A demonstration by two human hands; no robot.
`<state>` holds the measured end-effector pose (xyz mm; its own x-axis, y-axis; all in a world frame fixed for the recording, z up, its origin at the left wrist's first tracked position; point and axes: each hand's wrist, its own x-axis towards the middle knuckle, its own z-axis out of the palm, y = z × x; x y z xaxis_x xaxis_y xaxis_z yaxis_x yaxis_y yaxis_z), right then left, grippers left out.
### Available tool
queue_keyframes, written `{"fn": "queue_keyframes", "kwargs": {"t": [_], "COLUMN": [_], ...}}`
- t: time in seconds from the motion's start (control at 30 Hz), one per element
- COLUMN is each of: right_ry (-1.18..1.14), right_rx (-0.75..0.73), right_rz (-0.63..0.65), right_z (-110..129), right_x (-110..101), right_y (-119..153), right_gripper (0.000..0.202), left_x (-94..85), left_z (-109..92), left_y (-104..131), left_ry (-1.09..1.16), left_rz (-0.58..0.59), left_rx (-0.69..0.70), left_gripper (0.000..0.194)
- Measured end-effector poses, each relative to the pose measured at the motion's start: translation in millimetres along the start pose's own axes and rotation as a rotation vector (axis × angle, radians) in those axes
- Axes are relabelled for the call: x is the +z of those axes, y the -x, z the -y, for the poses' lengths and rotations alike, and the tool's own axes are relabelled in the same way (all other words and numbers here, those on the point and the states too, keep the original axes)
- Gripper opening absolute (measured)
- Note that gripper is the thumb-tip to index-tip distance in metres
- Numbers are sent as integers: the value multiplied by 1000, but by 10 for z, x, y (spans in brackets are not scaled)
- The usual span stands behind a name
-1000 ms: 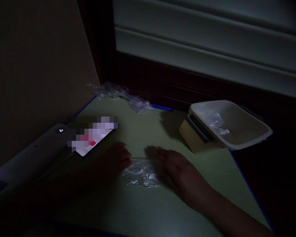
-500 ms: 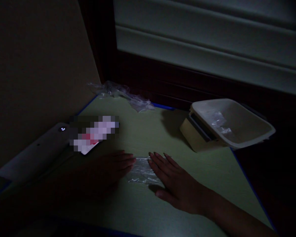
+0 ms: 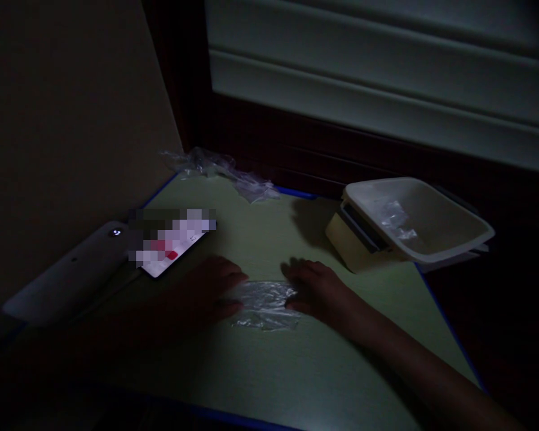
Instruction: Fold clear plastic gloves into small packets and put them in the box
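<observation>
One flat, crinkled, clear plastic film (image 3: 265,308) lies on the pale-green worktop (image 3: 260,371), long axis left to right, between left hand (image 3: 215,284) and right hand (image 3: 323,296) (whether either grip pinches it, I cannot tell). One cream plastic container (image 3: 348,244) stands beyond.

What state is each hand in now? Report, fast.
Left hand: at the left end of the clear plastic; too dark to tell whether it grips.
Right hand: at the clear plastic's right end; grip cannot be told.
</observation>
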<state>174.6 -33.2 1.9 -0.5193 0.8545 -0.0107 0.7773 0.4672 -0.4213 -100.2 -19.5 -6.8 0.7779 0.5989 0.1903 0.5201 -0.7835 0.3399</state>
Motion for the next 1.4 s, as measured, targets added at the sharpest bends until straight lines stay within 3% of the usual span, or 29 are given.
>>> {"fn": "queue_keyframes", "kwargs": {"t": [0.1,0.23,0.43,0.63,0.87,1.0,1.17,1.3,1.4], "right_ry": [-44,-165,-402,-361,-315,-90,171,324,415], "right_rx": [38,106,171,77,10,-163,-425,-514,-525], "right_rz": [53,110,143,61,-3,-114,-257,-300,-276], "right_z": [0,91,130,77,133,56,24,75,85], "right_x": [-13,-99,-97,-23,-92,-3,98,87,81], "right_y": [-58,-62,-16,30,140,251,351,402,457], "right_gripper": [29,17,27,16,28,30,21,21,23], "left_x": [7,60,76,73,118,59,0,-35,-59], "left_z": [-15,12,4,-20,-45,-84,-122,-130,-147], "left_y": [-93,-125,-91,-53,-10,18,44,50,71], "left_ry": [20,96,259,264,202,122,-43,-130,-248], "left_rz": [15,-32,-4,4,16,62,12,-13,-53], "left_rx": [-84,-119,-212,-177,-137,-6,176,388,443], "left_gripper": [33,21,13,31,7,14,22,20,23]}}
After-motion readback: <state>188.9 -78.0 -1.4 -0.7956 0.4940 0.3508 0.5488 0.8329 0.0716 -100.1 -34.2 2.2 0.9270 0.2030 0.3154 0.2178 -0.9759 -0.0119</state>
